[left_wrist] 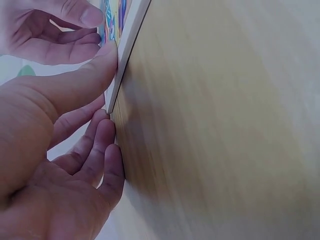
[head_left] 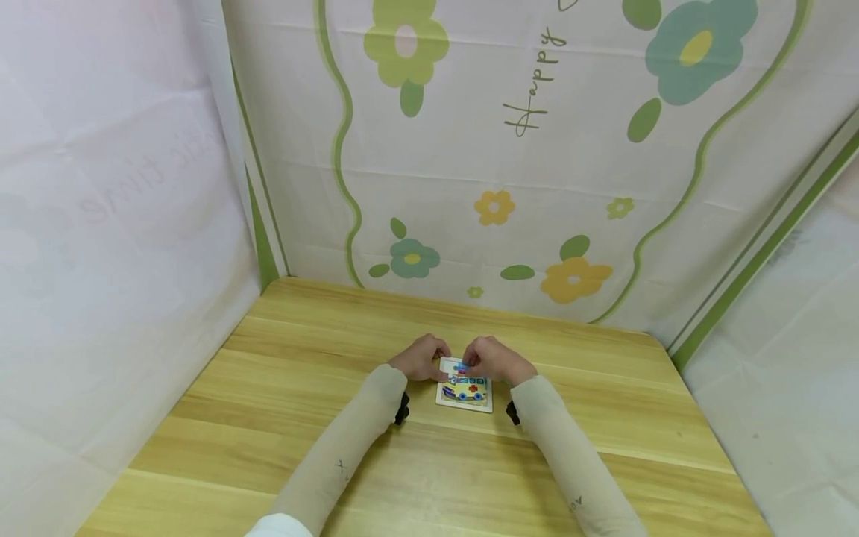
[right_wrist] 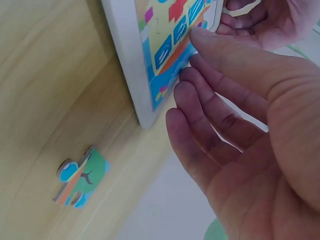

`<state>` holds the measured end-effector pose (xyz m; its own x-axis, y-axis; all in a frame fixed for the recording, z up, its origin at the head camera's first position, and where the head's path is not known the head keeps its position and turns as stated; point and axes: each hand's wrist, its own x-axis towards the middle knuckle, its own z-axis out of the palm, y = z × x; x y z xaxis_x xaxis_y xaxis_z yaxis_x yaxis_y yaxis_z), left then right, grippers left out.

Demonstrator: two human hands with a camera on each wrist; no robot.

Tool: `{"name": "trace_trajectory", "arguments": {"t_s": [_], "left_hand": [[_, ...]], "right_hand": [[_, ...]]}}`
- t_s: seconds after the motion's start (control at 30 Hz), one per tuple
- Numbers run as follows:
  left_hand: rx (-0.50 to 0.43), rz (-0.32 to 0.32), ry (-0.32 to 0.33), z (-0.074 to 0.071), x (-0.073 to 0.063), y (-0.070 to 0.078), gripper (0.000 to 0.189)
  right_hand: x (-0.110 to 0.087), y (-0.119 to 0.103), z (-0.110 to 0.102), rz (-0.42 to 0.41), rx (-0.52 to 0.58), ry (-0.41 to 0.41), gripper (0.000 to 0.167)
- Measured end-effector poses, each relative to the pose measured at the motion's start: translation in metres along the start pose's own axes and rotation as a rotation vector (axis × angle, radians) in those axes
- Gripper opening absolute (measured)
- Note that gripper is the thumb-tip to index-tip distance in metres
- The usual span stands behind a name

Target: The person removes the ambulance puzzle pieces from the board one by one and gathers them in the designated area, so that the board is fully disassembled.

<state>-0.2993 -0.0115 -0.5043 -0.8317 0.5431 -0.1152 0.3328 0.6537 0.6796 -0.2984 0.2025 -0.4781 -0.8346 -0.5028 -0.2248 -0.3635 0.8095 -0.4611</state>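
A small square jigsaw puzzle board with a pale frame lies on the table; its picture shows a yellow ambulance with a red cross. My left hand grips the board's left edge near the far corner, the thumb on the frame and the other fingers along its outer side. Over the board's far side, my right hand pinches a blue and pink puzzle piece at the picture. A pale patch of the tray shows beside that piece. The palm side of the right fingers faces the board's edge.
A loose puzzle piece in green, orange and blue lies on the table beyond the right hand, hidden in the head view. Flower-printed cloth walls enclose the wooden table at the back and both sides.
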Motion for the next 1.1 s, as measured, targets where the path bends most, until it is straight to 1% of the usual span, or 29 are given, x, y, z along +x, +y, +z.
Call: {"name": "trace_trajectory", "arguments": {"t_s": [0.2,0.5,0.63,0.77,0.97,1.1], "left_hand": [[0.072,-0.005,-0.005,0.002,0.0,0.005,0.04],[0.164,0.006,-0.002,-0.002,-0.004,0.012,0.043],[0.168,0.046,0.007,0.0,-0.002,0.014,0.046],[0.151,0.078,0.005,0.006,0.002,0.012,0.045],[0.119,0.093,-0.007,0.013,0.006,0.007,0.042],[0.107,0.09,0.002,0.015,0.006,0.007,0.043]], "right_hand": [[-0.001,-0.001,0.002,0.0,-0.039,0.022,0.01],[0.004,0.007,0.006,0.001,0.034,0.039,0.011],[0.004,0.011,0.007,0.004,0.075,0.043,0.01],[0.003,0.011,0.006,-0.011,0.104,0.045,0.01],[0.002,0.014,0.008,-0.04,0.101,0.058,0.009],[0.001,0.014,0.008,-0.05,0.076,0.067,0.01]]}}
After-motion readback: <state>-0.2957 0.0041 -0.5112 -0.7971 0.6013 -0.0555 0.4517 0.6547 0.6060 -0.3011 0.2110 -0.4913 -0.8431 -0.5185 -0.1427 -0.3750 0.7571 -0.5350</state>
